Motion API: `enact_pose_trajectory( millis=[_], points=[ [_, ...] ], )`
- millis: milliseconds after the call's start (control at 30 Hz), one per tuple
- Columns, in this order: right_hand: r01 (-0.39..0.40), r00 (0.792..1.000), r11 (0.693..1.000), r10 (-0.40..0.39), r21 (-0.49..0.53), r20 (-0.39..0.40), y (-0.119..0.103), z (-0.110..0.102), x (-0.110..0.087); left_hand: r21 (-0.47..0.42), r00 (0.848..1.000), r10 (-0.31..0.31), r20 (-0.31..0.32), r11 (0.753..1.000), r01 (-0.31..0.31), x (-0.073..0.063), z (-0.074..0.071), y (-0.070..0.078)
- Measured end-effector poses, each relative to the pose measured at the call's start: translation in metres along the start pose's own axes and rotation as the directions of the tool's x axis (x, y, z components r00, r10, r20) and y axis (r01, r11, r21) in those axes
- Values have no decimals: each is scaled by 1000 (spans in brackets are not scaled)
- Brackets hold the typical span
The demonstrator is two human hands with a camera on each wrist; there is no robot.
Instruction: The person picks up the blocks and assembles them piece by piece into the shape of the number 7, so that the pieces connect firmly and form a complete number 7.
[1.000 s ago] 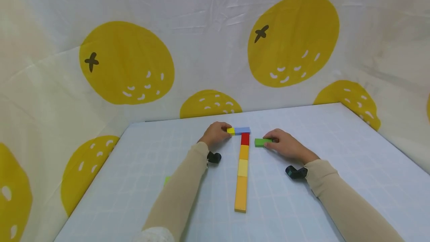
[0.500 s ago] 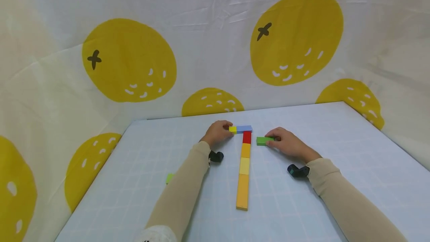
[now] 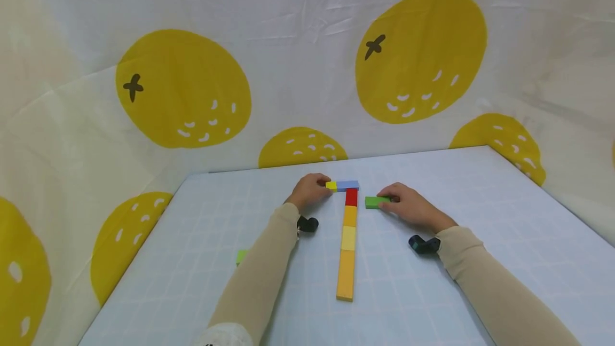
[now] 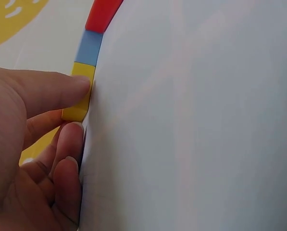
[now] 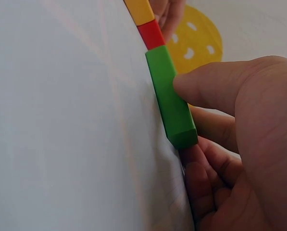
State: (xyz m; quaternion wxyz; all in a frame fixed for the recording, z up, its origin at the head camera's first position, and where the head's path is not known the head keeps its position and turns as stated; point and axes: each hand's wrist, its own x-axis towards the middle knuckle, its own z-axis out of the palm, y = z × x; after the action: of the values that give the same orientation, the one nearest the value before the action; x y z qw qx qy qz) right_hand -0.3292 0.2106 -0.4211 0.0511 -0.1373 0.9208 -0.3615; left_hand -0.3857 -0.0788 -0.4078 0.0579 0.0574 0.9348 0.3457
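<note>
My left hand [image 3: 309, 190] pinches a small yellow block [image 4: 79, 103] between thumb and fingers. That block sits end to end with a blue block [image 3: 348, 186] at the far end of a line of blocks. The line runs toward me: a red block [image 3: 352, 197], an orange block [image 3: 350, 216], a pale yellow block [image 3: 348, 238] and a longer orange block [image 3: 345, 275]. To the right, my right hand [image 3: 408, 206] pinches a green block [image 5: 169, 96] by its right part, thumb on its near side. A gap separates the green block from the red one in the head view.
A light green block [image 3: 241, 256] lies at the left, partly hidden by my left sleeve [image 3: 261, 276]. Black wrist cameras hang under both wrists. A cloth with yellow fruit shapes [image 3: 182, 89] hangs behind the table [image 3: 432, 298].
Both hands keep their grips on the yellow and green blocks in place. The head view shifts slightly; the blocks keep the same arrangement.
</note>
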Motion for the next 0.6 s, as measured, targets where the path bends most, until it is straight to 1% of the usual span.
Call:
enact_pose_trajectory(
  millis=[200,433,500,600],
  points=[
    [-1,1000,1000,1,-8,0,0,-1,0,-11,1000,-9,25,1000,9,3,-1,0],
    [-11,1000,1000,11,-11,-3,-7,-3,-2,-19,998,-36,52,999,37,5,-4,1],
    [-13,1000,1000,13,-16,-4,-6,-2,-1,-21,997,-45,58,999,46,7,-4,1],
    [-20,1000,1000,20,-8,0,-3,0,-1,-7,997,-45,60,999,45,5,-3,0]
  ],
)
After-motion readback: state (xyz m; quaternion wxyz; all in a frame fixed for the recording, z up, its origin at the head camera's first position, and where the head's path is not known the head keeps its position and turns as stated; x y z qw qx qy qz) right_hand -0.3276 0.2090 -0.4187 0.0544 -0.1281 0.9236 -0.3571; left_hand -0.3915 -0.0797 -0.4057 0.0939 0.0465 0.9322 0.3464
